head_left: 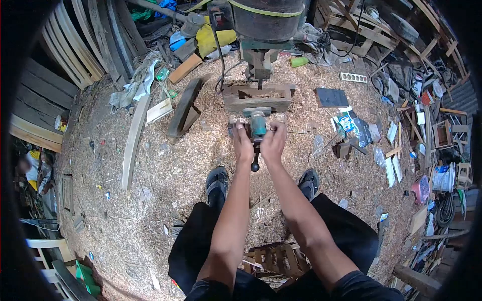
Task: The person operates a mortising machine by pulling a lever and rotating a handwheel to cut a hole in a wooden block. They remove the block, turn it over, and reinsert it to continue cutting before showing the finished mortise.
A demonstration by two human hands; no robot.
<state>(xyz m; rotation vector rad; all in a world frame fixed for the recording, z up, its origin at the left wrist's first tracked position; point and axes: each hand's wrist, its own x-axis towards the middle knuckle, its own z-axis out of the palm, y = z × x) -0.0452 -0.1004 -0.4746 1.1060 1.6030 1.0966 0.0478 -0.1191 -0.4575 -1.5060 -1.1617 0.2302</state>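
Note:
A large dark machine (266,22) stands at the top centre, its tool (260,83) pointing down over a wooden frame piece (235,100). Below that piece sits a green metal clamp part (258,126), with a black ball-ended handle (255,166) hanging beneath it. My left hand (243,144) is on the left side of the clamp, fingers bent against it. On the right side, my right hand (273,143) has its fingers curled at the clamp's edge. What the fingertips press on is too small to make out.
Wood shavings cover the ground. A curved plank (134,143) and a dark timber (184,108) lie to the left. A dark board (331,98) and white power strip (354,77) lie right. Scrap fills the right edge; a person (34,170) shows at far left.

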